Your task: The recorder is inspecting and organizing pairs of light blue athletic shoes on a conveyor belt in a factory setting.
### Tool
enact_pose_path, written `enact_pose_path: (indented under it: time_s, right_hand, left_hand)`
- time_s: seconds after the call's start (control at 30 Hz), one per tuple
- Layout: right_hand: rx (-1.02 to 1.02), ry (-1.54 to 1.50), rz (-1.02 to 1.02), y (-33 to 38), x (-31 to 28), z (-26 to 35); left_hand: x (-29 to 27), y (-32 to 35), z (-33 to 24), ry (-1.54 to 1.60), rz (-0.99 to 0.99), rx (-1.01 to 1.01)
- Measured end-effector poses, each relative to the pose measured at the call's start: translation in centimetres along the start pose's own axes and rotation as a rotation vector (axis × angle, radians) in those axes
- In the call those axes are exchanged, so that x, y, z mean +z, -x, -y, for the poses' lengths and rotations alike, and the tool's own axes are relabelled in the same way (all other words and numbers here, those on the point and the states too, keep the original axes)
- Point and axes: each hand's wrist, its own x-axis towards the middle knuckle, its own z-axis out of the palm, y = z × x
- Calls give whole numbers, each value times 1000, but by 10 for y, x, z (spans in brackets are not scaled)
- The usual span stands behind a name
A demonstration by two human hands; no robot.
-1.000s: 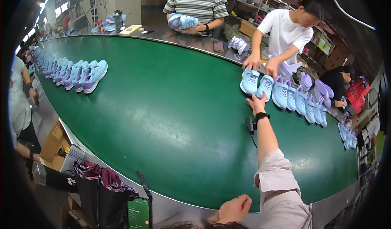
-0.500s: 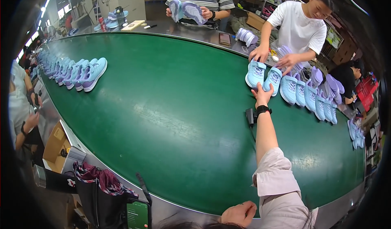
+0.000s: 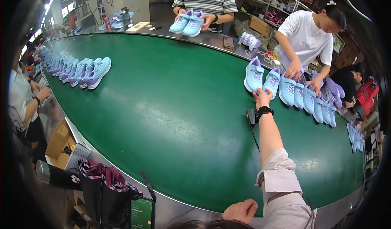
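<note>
Right hand (image 3: 262, 98) reached across the green belt (image 3: 171, 119), its grip closing on the heels of the leading light-blue shoe pair (image 3: 262, 78); left hand (image 3: 241, 210) rested loosely curled at the near edge; a firm two-heel pinch seemed advisable.

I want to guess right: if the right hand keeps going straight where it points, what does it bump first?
Probably the light blue shoe: the right hand already reaches its heel end on the green belt. Whether they touch is hard to tell.
</note>
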Motion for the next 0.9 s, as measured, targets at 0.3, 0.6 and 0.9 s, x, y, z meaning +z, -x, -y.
enact_pose_path:
  time_s: [0.3,0.6,0.9]
  right_hand:
    - [474,261,705,149,-157,52]
    - [446,1194,687,261,-280,172]
    - [-904,1940,907,316,-173,113]
  left_hand:
    - [1,-2,15,-85,-59,193]
    - [0,5,16,-193,74,229]
    - [-2,12,12,-379,163,264]
